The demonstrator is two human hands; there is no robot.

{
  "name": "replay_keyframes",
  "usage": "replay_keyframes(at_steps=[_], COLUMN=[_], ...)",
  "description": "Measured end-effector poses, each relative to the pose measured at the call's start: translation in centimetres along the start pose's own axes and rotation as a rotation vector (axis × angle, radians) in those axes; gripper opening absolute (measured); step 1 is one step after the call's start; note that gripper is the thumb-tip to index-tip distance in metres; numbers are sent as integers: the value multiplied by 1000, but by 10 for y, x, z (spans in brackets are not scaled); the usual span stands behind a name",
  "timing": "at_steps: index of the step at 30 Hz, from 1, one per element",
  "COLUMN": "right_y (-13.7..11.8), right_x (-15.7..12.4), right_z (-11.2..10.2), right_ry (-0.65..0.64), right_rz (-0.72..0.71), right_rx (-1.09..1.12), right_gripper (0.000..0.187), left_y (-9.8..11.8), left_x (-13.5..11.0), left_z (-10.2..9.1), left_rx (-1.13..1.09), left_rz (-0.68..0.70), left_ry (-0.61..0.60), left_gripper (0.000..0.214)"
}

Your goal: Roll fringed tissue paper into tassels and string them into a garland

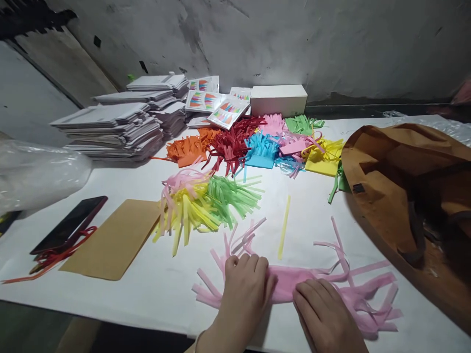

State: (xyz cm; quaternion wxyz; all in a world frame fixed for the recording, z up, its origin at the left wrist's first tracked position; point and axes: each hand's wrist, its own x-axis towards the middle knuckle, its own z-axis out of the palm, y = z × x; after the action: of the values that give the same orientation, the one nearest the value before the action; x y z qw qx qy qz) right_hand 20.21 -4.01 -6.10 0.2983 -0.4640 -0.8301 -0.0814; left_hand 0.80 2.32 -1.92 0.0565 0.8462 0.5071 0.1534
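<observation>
A pink tissue paper tassel [290,283] lies flat across the front of the table, its cut fringe spreading out at both ends. My left hand [246,284] is closed on the left part of its plain middle band, fingers curled. On the right part, my right hand [320,306] presses with fingers together, gripping the paper's edge. Bare pink band shows between the two hands. Just beyond them lies a loose yellow paper strip [284,228]. Farther left are fringed bundles in yellow [187,208] and green [233,196], with pink strips on top.
A brown bag [379,196] stands open at the right. At left lie a brown envelope [114,240], a phone [69,223] and red cord. Behind are coloured fringe bundles [261,149], stacked white packets [110,130] and a white box [278,100] near the wall.
</observation>
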Motion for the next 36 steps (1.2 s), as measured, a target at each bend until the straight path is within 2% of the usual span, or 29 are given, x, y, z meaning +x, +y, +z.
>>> replay_keyframes(at_steps=[1, 3, 6, 9, 11, 13, 16, 19, 22, 26, 28, 30, 34, 36], right_y=[-1, -3, -6, -7, -5, -2, 3, 4, 6, 13, 16, 15, 7, 4], right_x=[1, 5, 11, 8, 2, -3, -4, 5, 16, 25, 26, 26, 26, 28], right_z=[1, -1, -6, -7, -6, -6, -8, -6, -1, -1, -6, -12, -12, -8], right_ry=[12, 20, -5, -8, -6, -37, -75, -129, -180, -159, -95, -19, -17, -29], right_rz=[26, 60, 73, 38, 30, 53, 175, 325, 371, 347, 349, 278, 24, 6], right_rx=[14, 63, 135, 83, 50, 56, 44, -25, -128, -187, -169, -63, 210, 226], right_gripper=[30, 26, 19, 23, 27, 24, 19, 31, 39, 40, 29, 11, 26, 28], left_y=[2, 4, 3, -3, -7, -10, -11, -9, -6, -5, -6, -8, -8, -8], left_x=[-4, -13, -25, -34, -37, -39, -36, -28, -20, -14, -13, -14, -13, -13], left_z=[-1, -2, 4, 11, 15, 16, 15, 12, 10, 14, 18, 20, 17, 11], left_rx=[-46, -143, -229, -269, -270, -258, -212, -118, -21, 32, 38, 39, 12, -44], left_rz=[32, 151, 300, 341, 334, 287, 186, 92, 28, 26, 32, 38, 36, 33], left_ry=[81, 188, 175, 132, 110, 119, 136, 82, 52, 66, 82, 98, 81, 75], left_gripper=[9, 19, 17, 31, 31, 29, 28, 28, 30, 29, 28, 28, 27, 20])
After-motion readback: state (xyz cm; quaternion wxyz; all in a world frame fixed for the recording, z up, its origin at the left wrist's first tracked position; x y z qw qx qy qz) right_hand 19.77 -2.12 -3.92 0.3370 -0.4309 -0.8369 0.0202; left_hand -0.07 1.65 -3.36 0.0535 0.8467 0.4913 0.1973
